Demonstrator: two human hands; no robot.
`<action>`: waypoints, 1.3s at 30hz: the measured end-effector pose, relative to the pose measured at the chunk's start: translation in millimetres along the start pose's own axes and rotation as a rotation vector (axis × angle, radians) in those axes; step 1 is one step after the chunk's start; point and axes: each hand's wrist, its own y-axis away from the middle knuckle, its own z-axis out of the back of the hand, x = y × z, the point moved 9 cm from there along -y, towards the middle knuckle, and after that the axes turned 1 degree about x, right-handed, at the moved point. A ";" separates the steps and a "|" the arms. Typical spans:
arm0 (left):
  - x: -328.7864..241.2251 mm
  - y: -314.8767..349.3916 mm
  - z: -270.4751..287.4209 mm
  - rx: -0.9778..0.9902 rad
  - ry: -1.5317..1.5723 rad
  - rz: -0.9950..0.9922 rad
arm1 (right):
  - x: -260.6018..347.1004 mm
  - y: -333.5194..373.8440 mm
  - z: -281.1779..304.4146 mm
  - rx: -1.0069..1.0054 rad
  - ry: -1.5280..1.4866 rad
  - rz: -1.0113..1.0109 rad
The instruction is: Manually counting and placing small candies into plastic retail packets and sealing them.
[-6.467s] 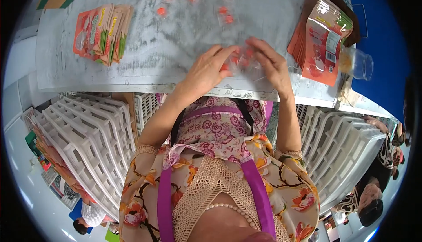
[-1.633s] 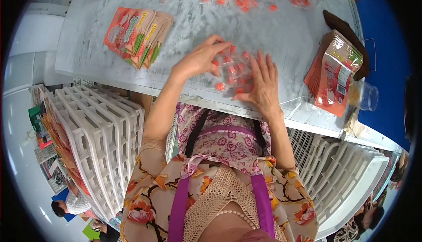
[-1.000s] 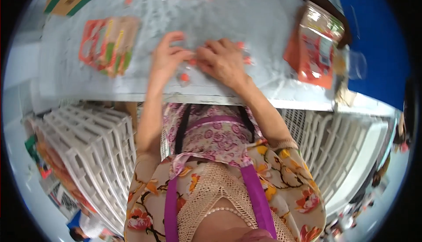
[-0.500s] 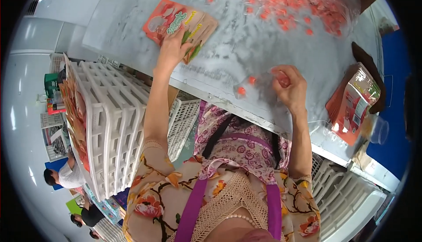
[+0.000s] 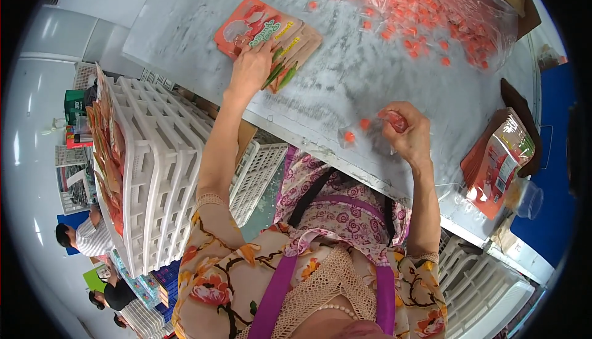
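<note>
My left hand (image 5: 251, 71) lies on a stack of flat red and tan printed pouches (image 5: 288, 36), its fingers stretched over the near side of the top one. Green leaf-like pictures show on the pouches beside my fingers. Closer to the table's front edge, my right hand (image 5: 409, 134) is closed around some small clear-wrapped packets (image 5: 396, 121) with red contents; how many, I cannot tell. Just left of that hand, two similar red packets (image 5: 349, 137) rest on the grey marbled table (image 5: 308, 105).
A large clear bag (image 5: 431, 12) spills several red packets at the far right. More red pouches (image 5: 496, 166) stand bundled at the right edge, by a clear plastic cup (image 5: 526, 198). Stacked white crates (image 5: 154, 172) rise at left; people (image 5: 92, 237) work beyond them.
The view has shifted slightly. My left fingertips have slid a little to the right over the top pouch. My right hand stays closed on its packets, turned slightly.
</note>
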 end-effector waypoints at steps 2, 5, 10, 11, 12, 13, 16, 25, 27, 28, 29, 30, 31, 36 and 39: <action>5.7 -2.9 4.1 0.068 -0.055 0.092 | 17.8 -1.7 -1.1 -0.025 0.148 0.156; 3.6 -7.9 27.7 0.043 0.061 0.217 | 31.9 -5.2 -8.2 0.012 0.124 0.163; -37.0 -0.6 20.1 0.313 0.611 0.536 | 52.9 -10.6 -26.6 0.083 0.092 0.238; -48.6 3.4 4.6 0.316 0.649 0.441 | 61.3 -10.6 -31.3 0.090 0.085 0.298; -62.6 5.8 -7.7 0.320 0.689 0.344 | 59.9 -13.4 -35.9 0.090 0.090 0.289; -71.7 6.0 -19.5 0.328 0.698 0.337 | 56.1 -16.8 -40.4 0.063 0.141 0.325; -101.2 9.9 -47.9 0.466 0.722 0.266 | 46.0 -20.9 -48.7 0.019 0.249 0.338; -107.1 1.3 -62.0 0.449 1.018 0.219 | 28.8 -29.9 -67.2 0.148 0.527 0.187; -114.9 -6.5 -49.7 0.418 0.937 0.212 | 27.7 -30.1 -69.3 0.132 0.511 0.230; -117.4 -11.4 -39.9 0.380 0.853 0.212 | 26.4 -30.1 -70.5 0.129 0.519 0.225; -120.5 -13.7 -38.3 0.382 0.851 0.213 | 25.3 -30.4 -71.3 0.127 0.527 0.221; -127.7 -16.1 -34.7 0.388 0.796 0.142 | 25.3 -31.2 -72.2 0.129 0.525 0.224; -133.5 -17.3 -32.2 0.393 0.740 0.072 | 21.6 -32.8 -75.0 0.161 0.556 0.196; -123.0 -30.4 6.0 -0.055 0.649 0.026 | 26.8 -34.5 -71.4 0.068 0.501 0.263; -124.7 -29.0 0.6 -0.076 0.645 0.047 | 19.8 -39.7 -74.5 0.169 0.556 0.184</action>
